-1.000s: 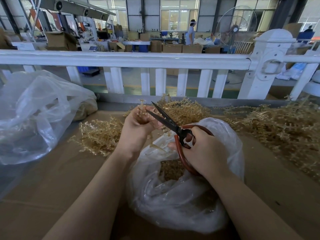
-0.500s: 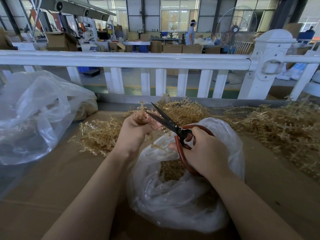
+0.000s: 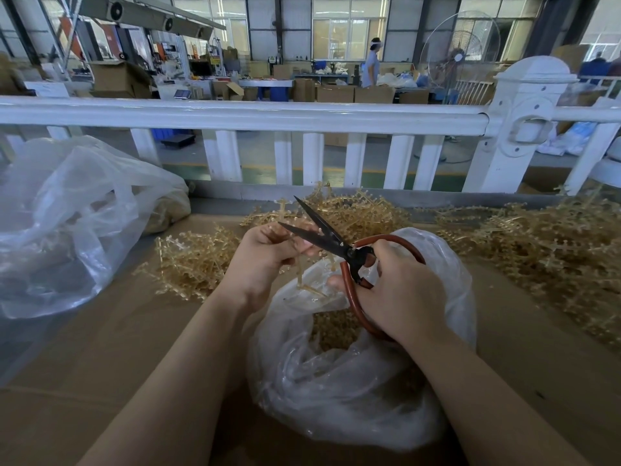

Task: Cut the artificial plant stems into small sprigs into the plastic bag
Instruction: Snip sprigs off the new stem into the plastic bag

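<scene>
Gripping the scissors [image 3: 331, 238] (blades apart), the right hand [image 3: 400, 290] works above the plastic bag [image 3: 336, 398]. The left hand [image 3: 265, 253] pinches a plant stem [image 3: 300, 275].

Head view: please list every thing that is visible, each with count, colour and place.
plastic bag: one, clear, centre front, cut sprigs inside
scissors: one, black blades open, red handles, above that bag
stem: one, tan, hanging from the left hand
loose stems: many, tan, heaped behind and right
second bag: one, clear, far left
cardboard surface: brown, underneath everything
railing: one, white, behind
left hand: pinches the stem
right hand: grips the scissors
</scene>
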`<state>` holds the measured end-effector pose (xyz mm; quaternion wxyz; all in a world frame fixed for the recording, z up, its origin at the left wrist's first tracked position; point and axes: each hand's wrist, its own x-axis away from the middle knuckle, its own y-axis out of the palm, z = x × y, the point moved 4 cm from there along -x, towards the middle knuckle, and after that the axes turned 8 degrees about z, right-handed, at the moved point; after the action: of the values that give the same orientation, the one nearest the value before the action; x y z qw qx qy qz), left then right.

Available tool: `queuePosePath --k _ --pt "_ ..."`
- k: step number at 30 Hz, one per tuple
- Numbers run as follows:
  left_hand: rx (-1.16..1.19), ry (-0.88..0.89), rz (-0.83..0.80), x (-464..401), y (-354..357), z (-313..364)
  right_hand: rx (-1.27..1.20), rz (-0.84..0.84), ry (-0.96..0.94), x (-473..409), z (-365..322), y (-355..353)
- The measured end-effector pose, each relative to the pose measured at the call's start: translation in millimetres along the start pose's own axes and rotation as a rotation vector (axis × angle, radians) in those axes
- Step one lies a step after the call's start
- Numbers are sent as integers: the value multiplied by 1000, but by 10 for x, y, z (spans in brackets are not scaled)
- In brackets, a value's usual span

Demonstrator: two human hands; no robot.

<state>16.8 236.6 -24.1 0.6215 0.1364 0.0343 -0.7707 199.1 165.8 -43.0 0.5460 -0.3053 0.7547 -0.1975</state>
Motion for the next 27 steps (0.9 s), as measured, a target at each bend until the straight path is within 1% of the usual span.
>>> queuePosePath --k 8,16,22,27 --pt "-17 19 -15 -12 -22 -14 -27 -18 0 8 3 20" --pt "5 -7 -15 -24 -36 -47 -23 -4 -7 36 34 48" --pt "38 -17 -37 -3 -11 -19 -37 -36 6 34 48 64" --pt "69 -18 -24 8 12 -28 -63 -33 14 39 55 62"
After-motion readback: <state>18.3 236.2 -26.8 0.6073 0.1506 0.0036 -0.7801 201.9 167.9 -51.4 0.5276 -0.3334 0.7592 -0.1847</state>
